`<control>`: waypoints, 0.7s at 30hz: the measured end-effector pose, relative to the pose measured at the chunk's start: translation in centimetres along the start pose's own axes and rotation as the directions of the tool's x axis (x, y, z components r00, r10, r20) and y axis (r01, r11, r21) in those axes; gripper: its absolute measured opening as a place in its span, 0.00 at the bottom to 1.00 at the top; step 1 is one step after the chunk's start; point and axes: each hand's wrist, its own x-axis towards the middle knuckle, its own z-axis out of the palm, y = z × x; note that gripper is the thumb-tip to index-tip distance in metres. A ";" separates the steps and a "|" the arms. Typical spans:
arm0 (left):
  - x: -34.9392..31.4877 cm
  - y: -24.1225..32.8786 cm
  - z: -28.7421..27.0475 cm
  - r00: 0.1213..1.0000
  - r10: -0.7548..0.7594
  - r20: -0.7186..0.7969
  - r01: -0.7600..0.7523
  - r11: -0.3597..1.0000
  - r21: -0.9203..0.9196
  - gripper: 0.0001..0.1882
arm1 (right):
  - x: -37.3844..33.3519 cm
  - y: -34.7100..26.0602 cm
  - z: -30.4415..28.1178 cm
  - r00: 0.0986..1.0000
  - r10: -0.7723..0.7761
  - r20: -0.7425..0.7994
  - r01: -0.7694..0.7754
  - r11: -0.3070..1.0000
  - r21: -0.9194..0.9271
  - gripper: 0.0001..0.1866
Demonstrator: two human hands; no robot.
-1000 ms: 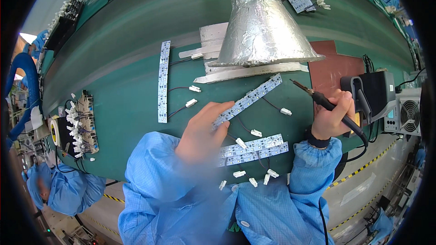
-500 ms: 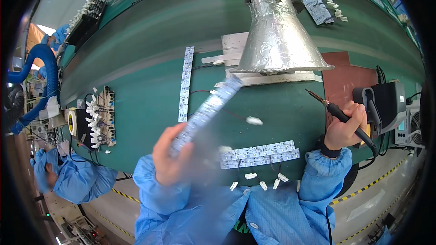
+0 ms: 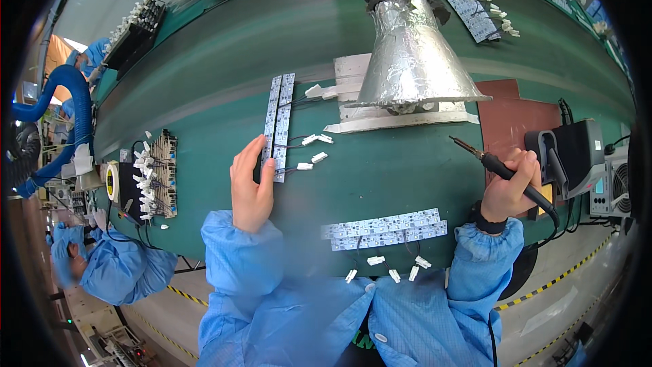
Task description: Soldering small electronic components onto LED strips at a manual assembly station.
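Straddling the lower end of the leftmost LED strip [image 3: 271, 110], the left hand [image 3: 250, 189] has thumb and fingers parted, any pinch uncertain; the right hand [image 3: 506, 194] grips a soldering iron [image 3: 496, 165]; the leftmost lies on the green bench [image 3: 210, 156] beside a second strip [image 3: 284, 124], white connectors [image 3: 319, 158] already trailing from both, as from the near pair [image 3: 382, 223]; whether joints remain is unclear

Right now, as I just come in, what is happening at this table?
The left hand is at the near end of a pale, narrow circuit strip lying beside a matching strip. The right hand holds a black-handled soldering iron, away from every strip. Two other strips lie together, apart from both hands.
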 end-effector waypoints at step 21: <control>-2.4 9.1 1.5 0.709 0.407 0.576 -0.347 0.912 -0.218 0.16 | 0.0 -0.2 0.1 1.000 -0.003 -0.014 0.003 1.000 0.005 0.22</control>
